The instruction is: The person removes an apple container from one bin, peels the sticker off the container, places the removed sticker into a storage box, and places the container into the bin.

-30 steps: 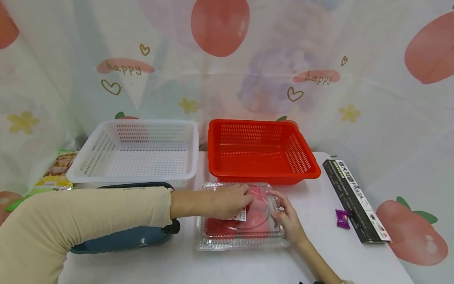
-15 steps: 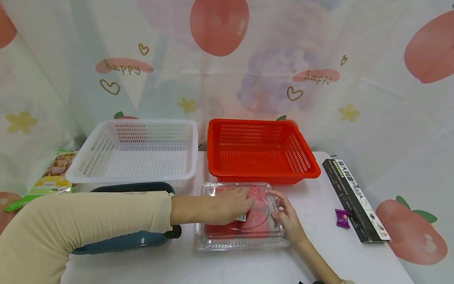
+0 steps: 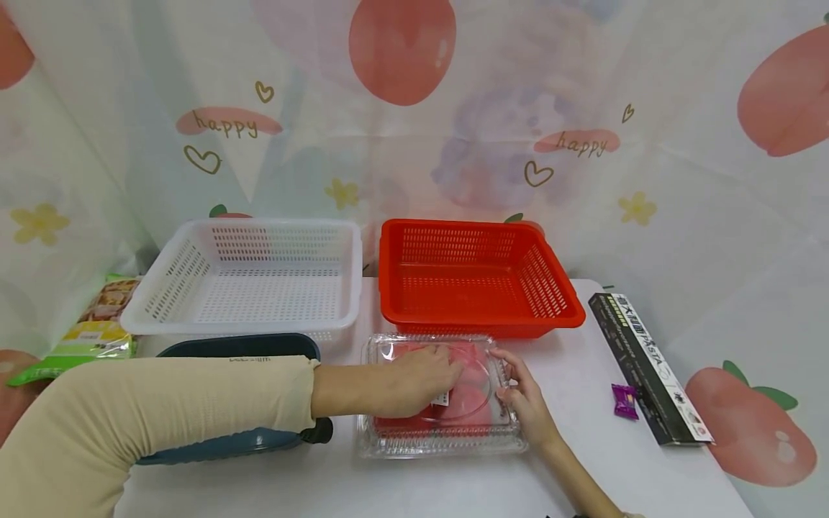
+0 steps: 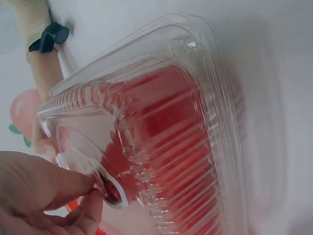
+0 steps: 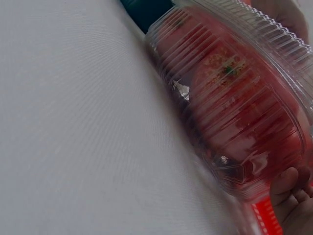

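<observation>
A clear plastic clamshell box (image 3: pixel 447 444) with ridged walls stands on the table, closed, with large red tomatoes (image 5: pixel 239 98) inside. My left hand (image 3: pixel 417 381) reaches across from the left over its lid. In the left wrist view, thumb and fingertip pinch the edge of a printed sticker (image 4: pixel 115 190) on the lid; part of the sticker is covered by the fingers. At the box's right side, my right hand (image 3: pixel 527 403) grips the wall and rim, with the thumb (image 5: pixel 283 181) against the plastic in the right wrist view.
Behind are a white basket (image 3: pixel 350 302) and a red basket (image 3: pixel 482 320). A dark blue container (image 3: pixel 227 446) lies partly under my left forearm. A snack bag (image 3: pixel 91 342) is far left; a black pasta box (image 3: pixel 648 374) and purple candy (image 3: pixel 624 401) are right.
My left hand and sleeve have shifted slightly lower over the lid, covering more of the sticker. The right hand and the box have stayed in place.
</observation>
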Available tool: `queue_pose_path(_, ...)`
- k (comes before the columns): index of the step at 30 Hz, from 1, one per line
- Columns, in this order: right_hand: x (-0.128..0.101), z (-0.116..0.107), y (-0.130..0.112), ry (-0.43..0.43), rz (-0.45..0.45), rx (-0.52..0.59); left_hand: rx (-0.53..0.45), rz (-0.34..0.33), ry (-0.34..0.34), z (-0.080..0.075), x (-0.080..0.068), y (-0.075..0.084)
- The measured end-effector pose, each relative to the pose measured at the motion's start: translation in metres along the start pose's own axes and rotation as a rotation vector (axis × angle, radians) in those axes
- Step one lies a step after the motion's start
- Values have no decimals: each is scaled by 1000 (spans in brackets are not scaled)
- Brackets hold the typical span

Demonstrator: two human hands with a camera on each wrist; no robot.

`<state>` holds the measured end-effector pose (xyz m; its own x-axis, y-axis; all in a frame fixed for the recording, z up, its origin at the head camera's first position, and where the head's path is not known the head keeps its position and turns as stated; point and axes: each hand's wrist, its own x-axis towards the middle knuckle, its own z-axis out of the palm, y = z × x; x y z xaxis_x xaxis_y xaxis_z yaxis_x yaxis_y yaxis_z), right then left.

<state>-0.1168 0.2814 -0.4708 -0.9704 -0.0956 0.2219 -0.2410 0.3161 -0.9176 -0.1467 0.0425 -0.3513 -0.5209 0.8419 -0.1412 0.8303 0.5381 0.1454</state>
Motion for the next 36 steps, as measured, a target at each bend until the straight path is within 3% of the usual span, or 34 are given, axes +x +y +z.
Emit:
queue_pose_path(11, 0, 1, 3, 19, -9, 1, -52, -43, 65, 5, 14, -8)
queue_pose_path(17, -1, 2, 3, 27, -49, -5, -56, -31, 82, 6, 14, -10)
queue_pose_path(27, 1, 1, 1, 23, -67, 0, -340, 42, -6, 3, 15, -27)
queue_pose_path(31, 1, 1, 1, 20, -55, 0, -386, 42, -49, 3, 17, -31)
queue_pose_path(36, -1, 2, 3, 16, -56, 2, -372, 57, -86, 4, 20, -30)
